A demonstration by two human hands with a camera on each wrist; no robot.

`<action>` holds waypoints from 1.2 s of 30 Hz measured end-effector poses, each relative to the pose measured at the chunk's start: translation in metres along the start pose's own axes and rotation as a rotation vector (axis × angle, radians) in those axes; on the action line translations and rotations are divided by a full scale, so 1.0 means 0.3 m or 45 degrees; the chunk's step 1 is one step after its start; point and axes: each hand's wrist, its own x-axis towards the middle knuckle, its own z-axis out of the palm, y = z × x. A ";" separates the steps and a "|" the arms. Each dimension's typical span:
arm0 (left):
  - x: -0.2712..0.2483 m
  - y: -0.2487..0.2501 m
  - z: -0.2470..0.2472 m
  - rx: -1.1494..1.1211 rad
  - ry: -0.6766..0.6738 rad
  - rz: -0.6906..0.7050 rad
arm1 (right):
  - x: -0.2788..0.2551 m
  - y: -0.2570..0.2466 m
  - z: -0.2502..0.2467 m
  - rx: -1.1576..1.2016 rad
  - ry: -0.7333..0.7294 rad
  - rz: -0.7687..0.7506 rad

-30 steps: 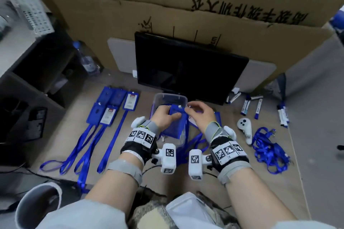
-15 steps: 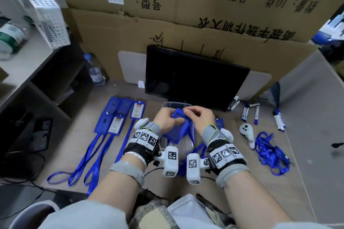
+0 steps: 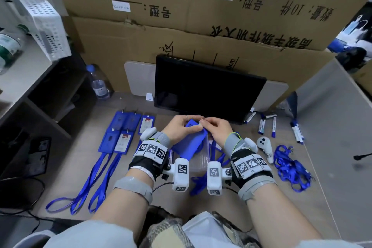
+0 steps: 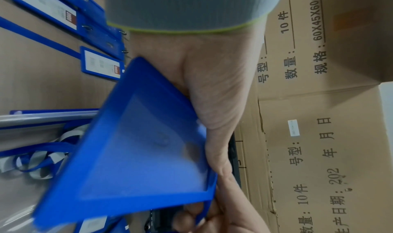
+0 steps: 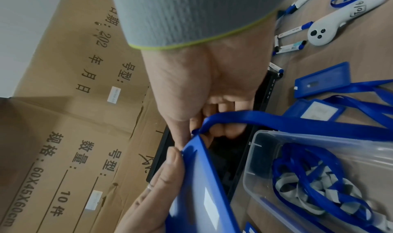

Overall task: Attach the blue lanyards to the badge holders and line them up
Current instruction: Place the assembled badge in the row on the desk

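My left hand (image 3: 181, 127) grips a blue badge holder (image 3: 188, 143) (image 4: 136, 152) by its upper edge, lifted and tilted above a clear plastic bin (image 3: 199, 159). At the holder's top corner my right hand (image 3: 213, 128) (image 5: 191, 119) pinches the end of a blue lanyard (image 5: 297, 124). The strap trails down to the right over the bin. Several finished badge holders with lanyards (image 3: 124, 135) lie in a row on the desk at the left. A loose heap of blue lanyards (image 3: 289, 165) sits at the right.
A black monitor (image 3: 207, 90) stands just behind my hands, cardboard boxes (image 3: 201, 16) stacked behind it. A white controller (image 3: 265, 147) and several markers (image 3: 269, 125) lie at the right. A water bottle (image 3: 98, 84) stands at back left. More lanyards fill the bin (image 5: 308, 186).
Both hands have lifted the badge holder out of the bin and brought its top corner together with the lanyard end. The head view has tilted up, showing more of the boxes.
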 end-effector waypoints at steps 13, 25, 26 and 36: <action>0.091 -0.033 -0.024 0.722 0.324 -0.052 | 0.009 -0.032 -0.039 -0.462 0.124 -0.217; 0.101 -0.026 0.003 0.737 0.219 -0.042 | 0.038 -0.054 -0.023 -0.753 0.131 0.048; 0.103 -0.031 0.001 0.663 0.180 -0.063 | 0.035 -0.045 -0.024 -0.779 0.138 0.078; 0.104 -0.007 -0.005 0.371 0.176 0.005 | 0.055 0.007 -0.049 -0.555 0.289 0.180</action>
